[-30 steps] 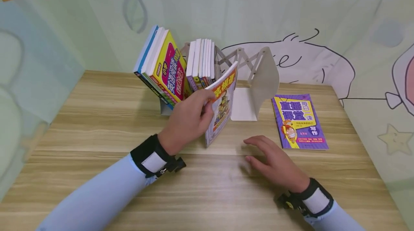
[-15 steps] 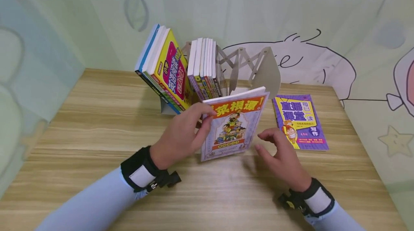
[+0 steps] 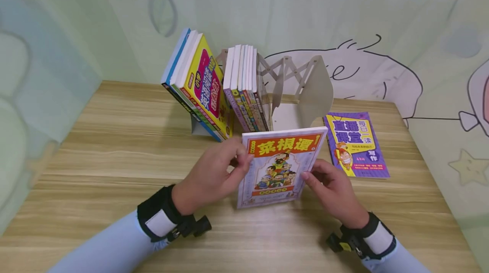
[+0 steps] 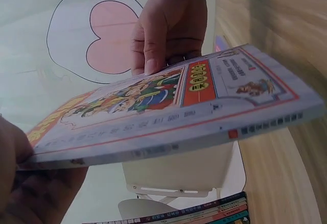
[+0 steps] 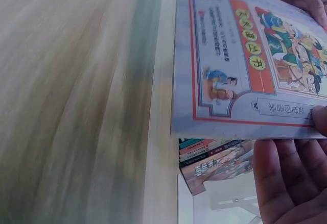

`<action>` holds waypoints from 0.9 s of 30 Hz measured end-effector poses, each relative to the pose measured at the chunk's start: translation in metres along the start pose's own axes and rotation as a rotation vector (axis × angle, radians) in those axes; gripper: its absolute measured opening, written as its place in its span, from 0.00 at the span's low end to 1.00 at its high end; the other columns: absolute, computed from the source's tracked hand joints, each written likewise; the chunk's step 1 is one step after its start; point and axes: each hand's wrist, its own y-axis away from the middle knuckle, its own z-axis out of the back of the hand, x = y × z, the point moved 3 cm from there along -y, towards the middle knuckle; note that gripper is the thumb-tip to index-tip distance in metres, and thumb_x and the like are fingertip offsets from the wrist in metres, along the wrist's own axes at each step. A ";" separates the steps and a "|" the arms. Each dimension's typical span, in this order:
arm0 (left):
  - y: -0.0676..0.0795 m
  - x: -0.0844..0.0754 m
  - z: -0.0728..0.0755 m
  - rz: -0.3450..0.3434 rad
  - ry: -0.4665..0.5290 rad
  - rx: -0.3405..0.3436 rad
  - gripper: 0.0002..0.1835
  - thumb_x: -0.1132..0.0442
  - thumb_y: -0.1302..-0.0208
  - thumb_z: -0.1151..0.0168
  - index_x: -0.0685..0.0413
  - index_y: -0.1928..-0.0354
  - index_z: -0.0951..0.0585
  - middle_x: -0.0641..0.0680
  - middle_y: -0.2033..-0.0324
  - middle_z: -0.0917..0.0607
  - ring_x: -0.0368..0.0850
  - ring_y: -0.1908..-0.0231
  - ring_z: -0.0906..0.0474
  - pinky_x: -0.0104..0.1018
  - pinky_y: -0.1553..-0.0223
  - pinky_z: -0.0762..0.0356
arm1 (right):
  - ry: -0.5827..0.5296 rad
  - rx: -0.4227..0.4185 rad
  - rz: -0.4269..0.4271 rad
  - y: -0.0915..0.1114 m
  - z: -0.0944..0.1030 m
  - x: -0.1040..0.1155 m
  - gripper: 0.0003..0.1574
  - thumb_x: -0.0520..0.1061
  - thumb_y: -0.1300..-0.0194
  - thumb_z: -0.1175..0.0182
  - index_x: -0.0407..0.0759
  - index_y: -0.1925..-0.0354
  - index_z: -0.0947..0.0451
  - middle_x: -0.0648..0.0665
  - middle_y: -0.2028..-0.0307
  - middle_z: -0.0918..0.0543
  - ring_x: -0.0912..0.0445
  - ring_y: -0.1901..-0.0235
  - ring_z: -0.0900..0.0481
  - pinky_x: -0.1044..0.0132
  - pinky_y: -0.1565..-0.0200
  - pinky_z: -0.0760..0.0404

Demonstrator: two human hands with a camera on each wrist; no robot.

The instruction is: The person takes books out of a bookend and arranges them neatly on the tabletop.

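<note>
A thin book point(image 3: 282, 171) with an orange title band and a cartoon group on its cover stands tilted in front of me. My left hand point(image 3: 214, 175) pinches its left edge near the top, thumb on the front. On the opposite edge, my right hand point(image 3: 336, 190) holds the book with its thumb on the cover and fingers behind. The left wrist view shows the spine of the book point(image 4: 179, 145) side-on, with the right hand point(image 4: 176, 22) beyond it. In the right wrist view, fingers of the right hand point(image 5: 291, 178) lie behind the book point(image 5: 225, 71).
Behind the book stands a folding metal bookend rack point(image 3: 315, 90). Several thin books point(image 3: 244, 90) stand upright in it, and thicker books, a yellow one point(image 3: 204, 88) outermost, lean at its left. A purple book point(image 3: 357, 143) lies flat on the wooden table point(image 3: 133, 154) at right.
The left hand has drawn the book away from the rack toward me and turned its cover to face me. The right hand, earlier apart from it, now grips its right edge.
</note>
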 end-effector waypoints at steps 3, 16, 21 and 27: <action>0.001 0.001 -0.001 0.016 -0.028 -0.003 0.17 0.75 0.37 0.36 0.53 0.71 0.35 0.50 0.73 0.31 0.41 0.66 0.28 0.29 0.70 0.28 | -0.020 -0.017 -0.001 0.001 0.001 -0.002 0.14 0.35 0.29 0.42 0.36 0.47 0.21 0.40 0.52 0.14 0.59 0.56 0.14 0.66 0.55 0.14; 0.006 0.011 -0.006 0.150 -0.095 0.111 0.15 0.67 0.33 0.37 0.49 0.74 0.32 0.52 0.52 0.18 0.43 0.50 0.21 0.36 0.51 0.17 | 0.047 -0.238 -0.005 0.005 0.022 -0.012 0.15 0.31 0.30 0.44 0.30 0.46 0.21 0.63 0.58 0.16 0.64 0.64 0.18 0.72 0.62 0.15; 0.013 0.017 -0.009 0.161 -0.128 0.183 0.15 0.67 0.33 0.38 0.47 0.74 0.32 0.50 0.55 0.18 0.41 0.52 0.22 0.37 0.52 0.18 | 0.044 -0.281 -0.079 0.004 0.044 -0.017 0.18 0.39 0.24 0.50 0.29 0.43 0.25 0.61 0.57 0.17 0.63 0.61 0.19 0.76 0.58 0.17; 0.020 0.027 -0.016 0.172 -0.133 0.247 0.13 0.67 0.32 0.40 0.47 0.72 0.31 0.46 0.60 0.21 0.38 0.58 0.27 0.34 0.55 0.21 | 0.086 -0.380 -0.137 0.003 0.070 -0.023 0.19 0.41 0.23 0.50 0.28 0.43 0.26 0.61 0.59 0.17 0.64 0.63 0.20 0.78 0.62 0.19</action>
